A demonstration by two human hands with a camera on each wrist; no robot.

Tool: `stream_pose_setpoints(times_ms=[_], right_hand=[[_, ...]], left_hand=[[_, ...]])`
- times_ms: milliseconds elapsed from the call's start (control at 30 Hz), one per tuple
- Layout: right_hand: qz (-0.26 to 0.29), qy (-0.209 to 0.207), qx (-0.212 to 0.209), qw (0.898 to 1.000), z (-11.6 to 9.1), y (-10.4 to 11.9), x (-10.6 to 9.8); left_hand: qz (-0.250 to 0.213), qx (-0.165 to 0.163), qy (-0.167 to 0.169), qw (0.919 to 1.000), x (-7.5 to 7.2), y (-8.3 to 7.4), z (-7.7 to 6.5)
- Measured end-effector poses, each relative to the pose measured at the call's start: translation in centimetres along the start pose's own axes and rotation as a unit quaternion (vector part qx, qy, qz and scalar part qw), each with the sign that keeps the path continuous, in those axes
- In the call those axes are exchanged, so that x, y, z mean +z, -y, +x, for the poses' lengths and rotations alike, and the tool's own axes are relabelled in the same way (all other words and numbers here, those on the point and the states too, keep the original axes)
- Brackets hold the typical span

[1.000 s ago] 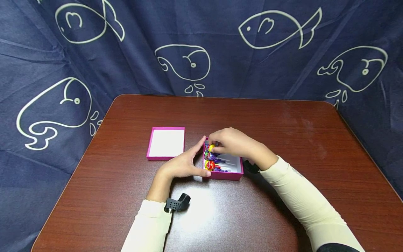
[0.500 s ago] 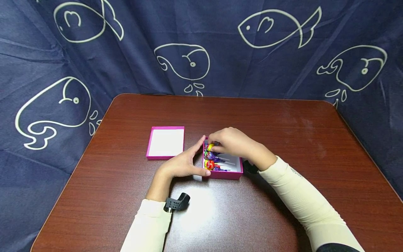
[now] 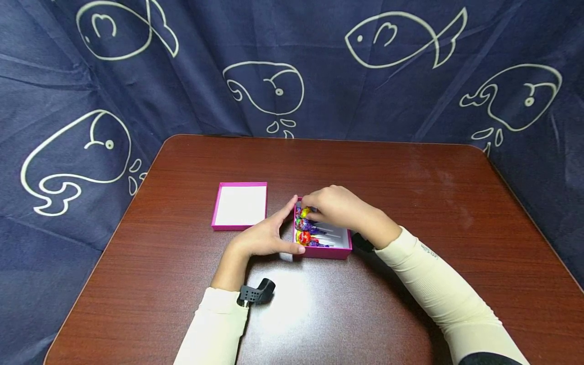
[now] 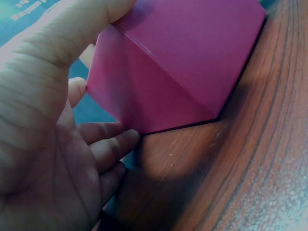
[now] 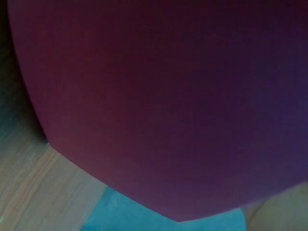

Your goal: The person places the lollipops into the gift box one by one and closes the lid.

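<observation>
A magenta box [image 3: 325,253] of wrapped lollipops lies on the table in the head view, its inside facing up. My left hand [image 3: 262,237] holds its left end, thumb on the near side and index finger reaching to the far corner. In the left wrist view, fingertips [image 4: 129,138] touch the box's outer wall. Reaching in over the far side, my right hand [image 3: 339,207] pinches a yellow-wrapped lollipop [image 3: 305,212] at the far left. Nearer lie a purple-and-green lollipop [image 3: 302,225] and a red-and-yellow lollipop [image 3: 303,237], sticks pointing right. The right hand hides part of the box.
The shallow magenta lid [image 3: 241,205], white inside, lies to the left of the box. Both rest on a brown wooden table [image 3: 388,314]. A dark blue curtain [image 3: 319,66] with fish and whale drawings hangs behind the table.
The yellow lollipop shifts very slightly under my right fingers. Both hands keep almost the same place at the box.
</observation>
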State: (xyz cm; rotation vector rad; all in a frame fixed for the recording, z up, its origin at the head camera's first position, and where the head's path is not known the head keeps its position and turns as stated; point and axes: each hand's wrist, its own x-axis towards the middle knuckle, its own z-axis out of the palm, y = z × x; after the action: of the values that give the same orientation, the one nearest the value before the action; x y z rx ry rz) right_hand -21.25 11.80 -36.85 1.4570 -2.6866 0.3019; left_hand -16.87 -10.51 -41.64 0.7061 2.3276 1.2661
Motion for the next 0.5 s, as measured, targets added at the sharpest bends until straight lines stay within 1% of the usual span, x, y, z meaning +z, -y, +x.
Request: stream_pose_setpoints(times_ms=[167, 400, 500], right_hand=[[-0.002, 0.002, 0.005, 1.000, -0.03, 0.03, 0.00], [-0.027, 0.002, 0.008, 1.000, 0.01, 0.14, -0.03], [-0.027, 0.005, 0.012, 1.000, 0.02, 0.16, -0.01]], left_hand=[[-0.003, 0.002, 0.001, 1.0000, 0.00, 0.04, 0.05], [-0.006, 0.002, 0.002, 1.0000, -0.03, -0.04, 0.09], [-0.005, 0.002, 0.003, 1.0000, -0.05, -0.10, 0.03]])
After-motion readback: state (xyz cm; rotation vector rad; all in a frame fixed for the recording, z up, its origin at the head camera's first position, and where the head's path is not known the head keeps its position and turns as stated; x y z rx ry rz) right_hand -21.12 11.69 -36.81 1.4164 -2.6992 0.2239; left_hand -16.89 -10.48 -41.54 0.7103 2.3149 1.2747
